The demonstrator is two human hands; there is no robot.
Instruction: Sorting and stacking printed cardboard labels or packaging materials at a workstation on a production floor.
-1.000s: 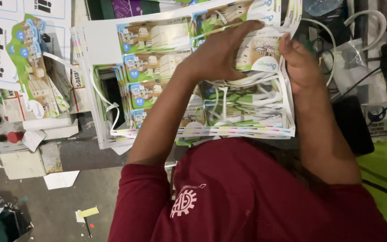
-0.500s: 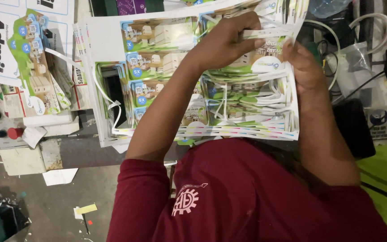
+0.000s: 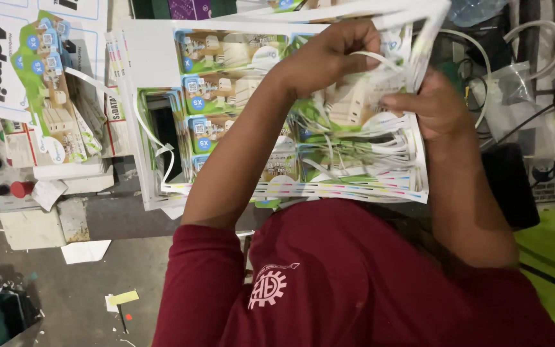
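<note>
Two bare hands work at a stack of printed sheets (image 3: 329, 186) lying on the worktop (image 3: 117, 215), the sheets showing rows of green and blue carton designs. At the far right corner of the stack, the left hand (image 3: 325, 58) is curled closed around thin white paper strips (image 3: 380, 16), pulling a bundle of them up off the top sheet. Just right of it, the right hand (image 3: 435, 106) pinches the raised edge of the same strips between thumb and fingers, its fingers closed on the paper. More loose white strips lie in a tangle on the stack directly below both hands. Along the near edge of the stack, the sheet margins show small colour bars. Left of the stack, more printed sheets (image 3: 46, 109) lie fanned out, and beyond them sits a grey control box with red and green buttons (image 3: 1, 173). Right of the stack lie black cables (image 3: 534, 122). The person wears a dark red shirt (image 3: 354, 283).
</note>
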